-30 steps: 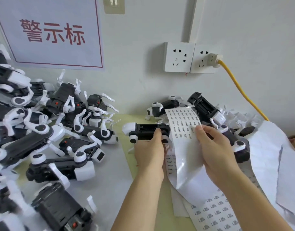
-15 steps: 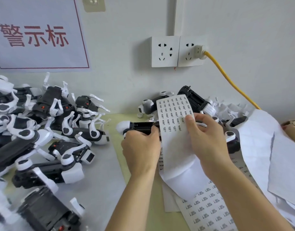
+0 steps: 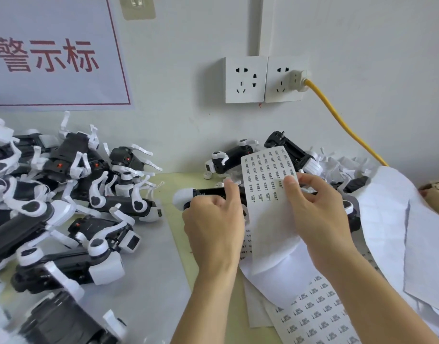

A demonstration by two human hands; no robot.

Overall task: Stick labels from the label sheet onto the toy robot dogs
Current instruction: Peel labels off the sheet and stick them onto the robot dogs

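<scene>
Two hands closer now: left hand gripping toy robot dog, right hand thumb moved up label sheet, pinching it. Peel likely next.

Soft, even, fairly bright light is falling across the whole scene, and no lamp is showing. The white wall is reading slightly grey-blue. The double wall socket is casting a faint shadow to its left. Shadows under the left hand and right hand are staying weak and diffuse. A mild sheen is lying on the curled label sheet. Wide-angle distortion is bowing the edges, and the toy robot dogs at lower left are smearing into blur. Fine label print is too soft to read.
</scene>
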